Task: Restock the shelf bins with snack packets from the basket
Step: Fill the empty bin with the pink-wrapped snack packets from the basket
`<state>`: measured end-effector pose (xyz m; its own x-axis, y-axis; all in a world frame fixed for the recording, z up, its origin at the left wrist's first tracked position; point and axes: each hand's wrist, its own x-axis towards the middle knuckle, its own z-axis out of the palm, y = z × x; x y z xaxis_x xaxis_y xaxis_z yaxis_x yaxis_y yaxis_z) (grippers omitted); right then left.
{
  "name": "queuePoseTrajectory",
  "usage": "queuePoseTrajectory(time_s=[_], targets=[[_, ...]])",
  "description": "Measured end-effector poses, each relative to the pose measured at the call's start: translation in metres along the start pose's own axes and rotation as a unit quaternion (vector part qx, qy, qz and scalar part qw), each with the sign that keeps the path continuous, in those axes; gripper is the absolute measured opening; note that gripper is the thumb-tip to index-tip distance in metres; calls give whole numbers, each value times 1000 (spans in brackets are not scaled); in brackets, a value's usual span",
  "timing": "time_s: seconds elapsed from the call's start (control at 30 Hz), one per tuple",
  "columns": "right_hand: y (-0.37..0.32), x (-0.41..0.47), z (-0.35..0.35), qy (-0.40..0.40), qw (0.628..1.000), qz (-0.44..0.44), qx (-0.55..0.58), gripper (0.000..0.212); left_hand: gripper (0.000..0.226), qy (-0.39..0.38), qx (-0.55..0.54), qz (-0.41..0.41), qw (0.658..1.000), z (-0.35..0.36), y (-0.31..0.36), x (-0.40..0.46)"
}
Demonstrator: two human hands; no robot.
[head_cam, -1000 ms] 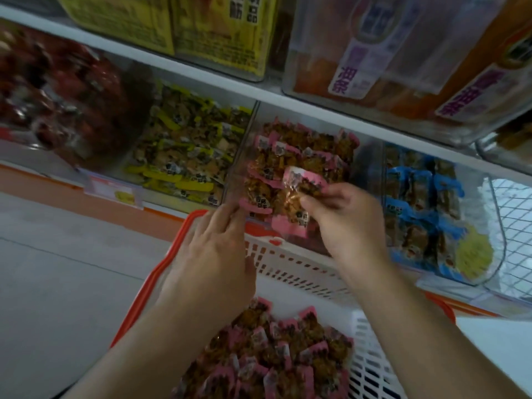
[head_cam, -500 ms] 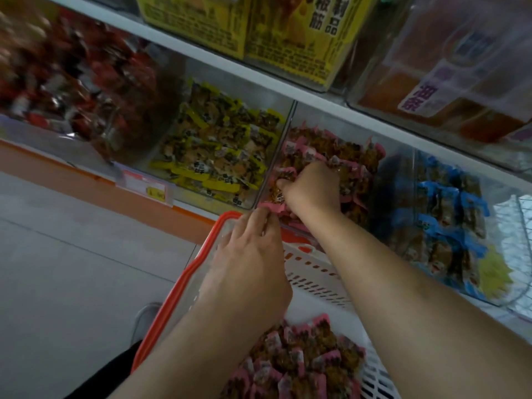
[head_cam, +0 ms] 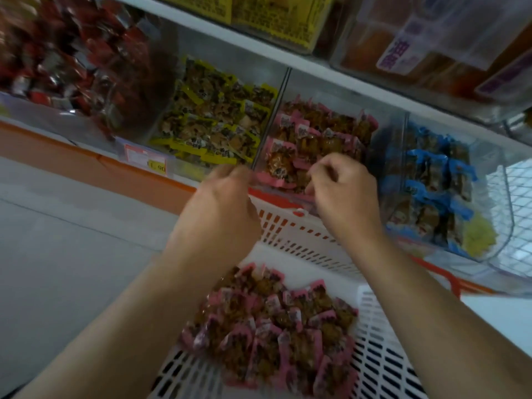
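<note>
Grip first: right hand (head_cam: 344, 194) has fingers curled loosely at the front lip of the pink-packet bin (head_cam: 319, 139), nothing visibly held between them. Left hand (head_cam: 218, 214) sits on the basket's far rim, fingertips up at the bin edge (whether it pinches anything, cannot tell, the fingers are blurred).

Shelf (head_cam: 302, 63) runs diagonally across the top, holding clear bins side by side: red packets (head_cam: 63, 53) far left, yellow packets (head_cam: 216, 116), then the pink bin, then blue packets (head_cam: 431, 180) on the right.

White slotted basket (head_cam: 383, 341) with an orange rim is pushed against the shelf just below the pink bin. Pile of pink snack packets (head_cam: 276, 332) lies in its bottom, between the two forearms.

Price tag (head_cam: 145, 159) is clipped to the shelf edge below the yellow bin.
</note>
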<state>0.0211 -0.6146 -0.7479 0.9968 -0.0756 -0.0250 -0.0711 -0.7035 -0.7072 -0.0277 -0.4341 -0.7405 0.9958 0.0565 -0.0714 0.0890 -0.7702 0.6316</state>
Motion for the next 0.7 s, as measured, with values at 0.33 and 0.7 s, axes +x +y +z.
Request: queuePoseTrajectory(time_s=[0.33, 0.7], targets=[[68, -123, 106, -349, 922, 105, -129, 32, 7, -132, 104, -139, 976, -14, -48, -24], [79, -111, 201, -217, 969, 97, -75, 29, 7, -154, 89, -164, 970, -18, -48, -12]])
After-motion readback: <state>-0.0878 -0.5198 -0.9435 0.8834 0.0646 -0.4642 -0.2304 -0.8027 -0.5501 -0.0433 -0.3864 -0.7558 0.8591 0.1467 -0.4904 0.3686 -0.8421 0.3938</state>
